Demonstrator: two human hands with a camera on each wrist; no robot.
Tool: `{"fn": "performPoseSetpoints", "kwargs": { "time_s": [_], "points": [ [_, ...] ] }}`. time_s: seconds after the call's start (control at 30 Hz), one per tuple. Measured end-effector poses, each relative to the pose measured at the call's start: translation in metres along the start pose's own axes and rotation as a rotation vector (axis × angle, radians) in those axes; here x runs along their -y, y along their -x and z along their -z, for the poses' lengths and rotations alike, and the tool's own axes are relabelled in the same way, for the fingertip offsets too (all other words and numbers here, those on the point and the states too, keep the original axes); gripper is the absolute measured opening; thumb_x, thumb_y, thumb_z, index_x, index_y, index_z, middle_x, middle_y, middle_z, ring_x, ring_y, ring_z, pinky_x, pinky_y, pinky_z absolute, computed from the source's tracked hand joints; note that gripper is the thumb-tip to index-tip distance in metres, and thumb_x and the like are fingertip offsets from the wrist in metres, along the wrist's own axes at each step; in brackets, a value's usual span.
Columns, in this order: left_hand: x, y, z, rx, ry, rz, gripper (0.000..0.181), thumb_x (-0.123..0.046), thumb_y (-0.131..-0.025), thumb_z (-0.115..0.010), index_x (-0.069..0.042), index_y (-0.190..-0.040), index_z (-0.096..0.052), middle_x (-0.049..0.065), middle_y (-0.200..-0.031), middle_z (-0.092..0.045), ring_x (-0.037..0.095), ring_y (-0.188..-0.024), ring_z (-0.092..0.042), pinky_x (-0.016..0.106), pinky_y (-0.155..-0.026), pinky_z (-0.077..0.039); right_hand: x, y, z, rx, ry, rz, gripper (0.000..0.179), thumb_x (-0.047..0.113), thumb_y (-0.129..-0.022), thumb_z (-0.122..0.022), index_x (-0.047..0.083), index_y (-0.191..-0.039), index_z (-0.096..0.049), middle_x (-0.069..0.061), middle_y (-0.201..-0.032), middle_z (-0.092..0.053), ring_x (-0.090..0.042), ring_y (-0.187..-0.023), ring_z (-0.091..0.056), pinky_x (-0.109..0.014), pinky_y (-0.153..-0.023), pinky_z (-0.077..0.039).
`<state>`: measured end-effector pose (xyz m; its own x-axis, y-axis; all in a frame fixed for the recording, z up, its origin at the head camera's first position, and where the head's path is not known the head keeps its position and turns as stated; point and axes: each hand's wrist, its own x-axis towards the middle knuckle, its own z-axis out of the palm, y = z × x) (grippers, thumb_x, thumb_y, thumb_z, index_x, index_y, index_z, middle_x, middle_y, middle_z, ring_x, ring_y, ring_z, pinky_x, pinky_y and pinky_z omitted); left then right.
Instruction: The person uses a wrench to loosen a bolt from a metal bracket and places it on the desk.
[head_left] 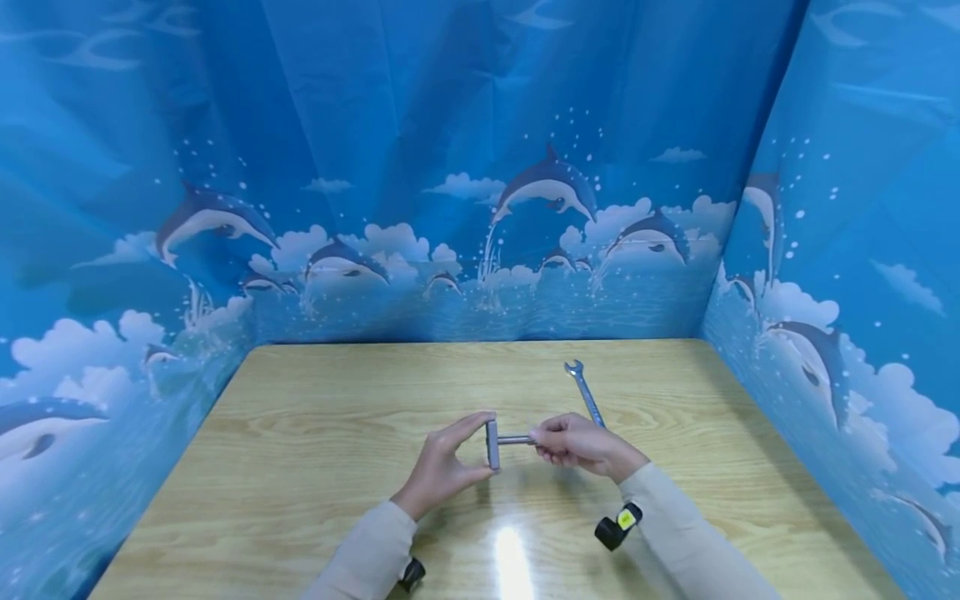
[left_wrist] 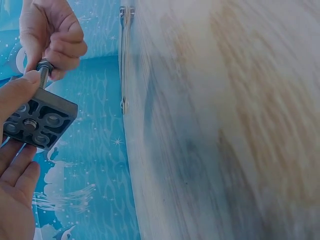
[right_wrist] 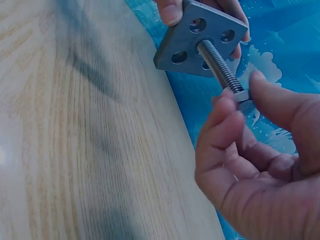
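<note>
My left hand (head_left: 447,467) grips a square grey metal plate (head_left: 492,444) by its opposite edges, thumb on one and fingers on the other. Round holes sit near the plate's corners in the right wrist view. A threaded bolt (right_wrist: 219,65) stands out from the plate's middle, its tip showing on the ribbed far face in the left wrist view. At the bolt's outer end, thumb and fingers of my right hand (head_left: 581,444) pinch a hex nut (right_wrist: 242,95) beside the bolt head. Both hands hold the assembly above the table.
An open-ended wrench (head_left: 586,395) lies on the wooden table (head_left: 337,392), just beyond my right hand and partly hidden by it. Blue dolphin-print curtains (head_left: 420,125) enclose the table's back and sides. Each wrist carries a small black camera (head_left: 618,527).
</note>
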<state>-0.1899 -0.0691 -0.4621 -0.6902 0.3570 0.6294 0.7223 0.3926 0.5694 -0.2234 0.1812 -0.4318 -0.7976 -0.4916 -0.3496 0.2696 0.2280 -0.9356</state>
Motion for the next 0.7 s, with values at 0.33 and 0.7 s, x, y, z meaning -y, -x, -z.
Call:
{"fn": "performPoseSetpoints", "kwargs": {
  "time_s": [0.33,0.7],
  "points": [
    [-0.0025,-0.003,0.0016,-0.006,0.04,0.093,0.076,-0.007,-0.062,-0.089,-0.014,-0.131,-0.057,0.004,-0.132,-0.059,0.021,-0.122,-0.056,0.034,-0.104,-0.046,-0.0044,-0.0007,-0.0091,-0.256,0.127,0.202,0.034,0.006,-0.08,-0.076,-0.003,-0.111,-0.065,-0.011,-0.103,-0.064,-0.019,-0.089,-0.059,-0.026,-0.076,-0.056],
    [-0.0023,-0.0037,0.0023,0.009,0.036,0.111,0.075,-0.007,-0.063,-0.088,-0.017,-0.131,-0.057,0.001,-0.133,-0.059,0.018,-0.122,-0.056,0.033,-0.104,-0.046,-0.0069,0.001,-0.0073,-0.169,0.1,0.176,0.046,0.011,-0.086,-0.072,0.001,-0.128,-0.058,-0.016,-0.122,-0.06,-0.022,-0.104,-0.06,-0.033,-0.09,-0.055]
  ]
}}
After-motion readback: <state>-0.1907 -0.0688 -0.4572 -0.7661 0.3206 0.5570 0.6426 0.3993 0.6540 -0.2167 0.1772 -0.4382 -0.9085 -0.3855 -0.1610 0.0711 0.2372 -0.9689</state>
